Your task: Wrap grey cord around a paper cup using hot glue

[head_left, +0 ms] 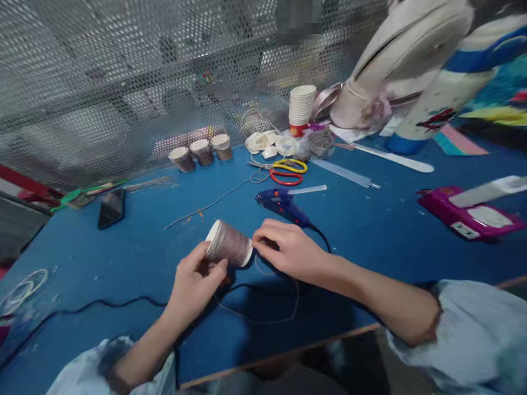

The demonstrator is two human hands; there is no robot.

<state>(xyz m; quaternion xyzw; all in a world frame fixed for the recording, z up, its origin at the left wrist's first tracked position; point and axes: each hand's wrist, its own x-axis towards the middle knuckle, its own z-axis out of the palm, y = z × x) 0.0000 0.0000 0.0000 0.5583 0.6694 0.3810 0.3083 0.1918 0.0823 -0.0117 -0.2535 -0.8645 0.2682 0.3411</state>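
Steadily Held Wrapped Paper Cup (231, 244)

Head view: left hand (191, 285) grips the cup, tilted above the blue table (144, 258); right hand (294, 253) pinches at its end, yarn (267, 323) between fingertips unclear. Light pressure and even tension should keep coils snug.
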